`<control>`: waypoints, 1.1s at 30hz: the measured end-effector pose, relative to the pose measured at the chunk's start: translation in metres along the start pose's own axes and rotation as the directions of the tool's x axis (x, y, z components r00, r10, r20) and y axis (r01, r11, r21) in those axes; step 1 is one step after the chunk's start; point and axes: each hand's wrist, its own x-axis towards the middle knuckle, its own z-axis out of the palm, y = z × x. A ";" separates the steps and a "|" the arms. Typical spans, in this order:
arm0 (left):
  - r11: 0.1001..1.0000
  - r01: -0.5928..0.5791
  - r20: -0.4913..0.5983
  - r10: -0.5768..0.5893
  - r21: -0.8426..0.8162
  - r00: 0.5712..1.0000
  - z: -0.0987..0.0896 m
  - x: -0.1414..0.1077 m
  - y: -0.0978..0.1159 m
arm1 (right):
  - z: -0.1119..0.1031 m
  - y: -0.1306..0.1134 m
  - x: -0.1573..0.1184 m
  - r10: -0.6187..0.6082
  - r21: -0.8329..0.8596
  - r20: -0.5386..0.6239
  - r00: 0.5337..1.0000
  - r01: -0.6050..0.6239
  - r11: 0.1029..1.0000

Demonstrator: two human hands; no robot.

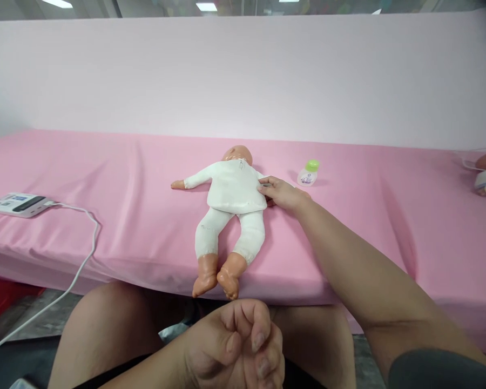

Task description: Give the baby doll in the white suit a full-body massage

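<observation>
So the peach-skinned plastic baby doll in the white long-sleeved top and white leggings (237,186) is lying flat on the pink cloth-covered worktop (146,237), right in front of the person. The right hand (285,194) comes in from the right, thumb and index fingertips up against the edge of the white top, across the arm on that side. Those fingers are only slightly apart, and I honestly can't tell if they're gripping or just resting there. The left hand (237,346) is palm up, fingers loosely curled, just on the near side of the doll's feet. As for direction, the head points away toward the pale wall (243,81) and the feet point back at the person, so the long axis runs near to far, leaning a touch right at the head end. The uncovered arm sticks out to the left. A small clear bottle with a lime-green cap (308,175) stands near the right wrist.
</observation>
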 end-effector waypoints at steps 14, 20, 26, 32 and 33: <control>1.000 -0.004 -0.011 0.005 0.009 1.000 0.002 0.002 0.007 | -0.009 0.017 0.015 -0.034 -0.005 0.001 0.999 0.034 0.999; 0.999 -0.036 -0.083 0.038 0.016 0.996 0.003 0.002 0.007 | -0.009 0.017 0.015 -0.044 -0.017 0.000 0.999 0.044 0.999; 0.999 -0.045 -0.101 0.046 0.009 0.994 0.004 0.003 0.008 | -0.010 0.017 0.015 -0.049 -0.040 -0.005 0.999 0.049 0.998; 1.000 -0.028 -0.128 0.029 0.010 0.991 0.004 0.002 0.007 | -0.009 0.018 0.015 -0.047 -0.014 -0.003 0.999 0.047 0.999; 1.000 -0.026 -0.130 0.026 0.006 0.991 0.004 0.003 0.007 | -0.009 0.018 0.015 -0.046 -0.008 -0.003 0.999 0.046 0.999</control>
